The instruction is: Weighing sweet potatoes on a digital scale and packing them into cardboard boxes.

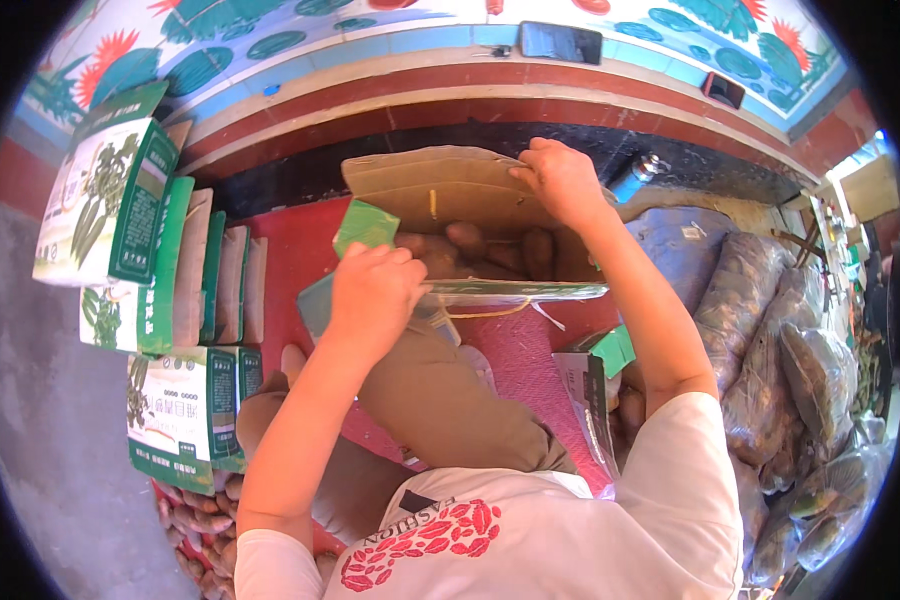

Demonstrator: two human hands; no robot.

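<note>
A cardboard box stands in front of me with its top flaps up, and several brownish tubers that look like sweet potatoes lie inside. My right hand pinches the upper edge of the far flap near its right corner. At the near left corner, my left hand is closed on the box's edge, just below a small green side flap. A yellow cord hangs on the near side. The near wall hides part of the contents.
Flattened and stacked green-and-white cartons stand at the left. Loose tubers lie below them. Filled clear plastic bags line the right side. A blue bottle stands behind the box; a phone rests on the ledge. Another open carton sits near my right arm.
</note>
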